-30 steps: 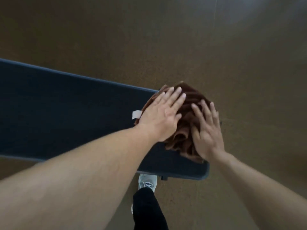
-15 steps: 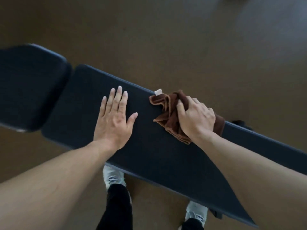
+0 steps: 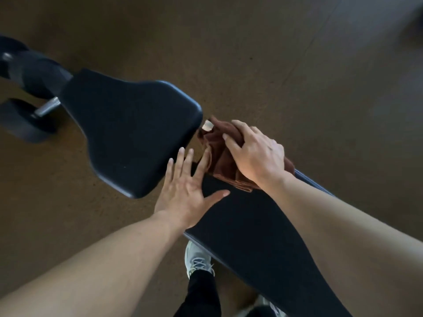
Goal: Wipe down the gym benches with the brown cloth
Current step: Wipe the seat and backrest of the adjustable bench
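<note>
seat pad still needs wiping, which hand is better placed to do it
Right. The right hand already presses the brown cloth at the gap beside the seat pad; the left hand lies flat, empty.

The crumpled brown cloth [image 3: 219, 154] is laid on the far end of the long black padded bench pad [image 3: 258, 234], at the gap beside the shorter black padded seat pad [image 3: 128, 131], which lies to the left. The right hand [image 3: 256, 154] is pressed on top of the cloth. The left hand [image 3: 185, 188] is spread flat at the near left edge of the long pad, just beside the cloth. A grey laced sneaker [image 3: 196, 259] is seen on the brown floor [image 3: 297, 65] under the near edge. Black foam rollers [image 3: 27, 72] are placed beyond the seat pad, at far left.
</note>
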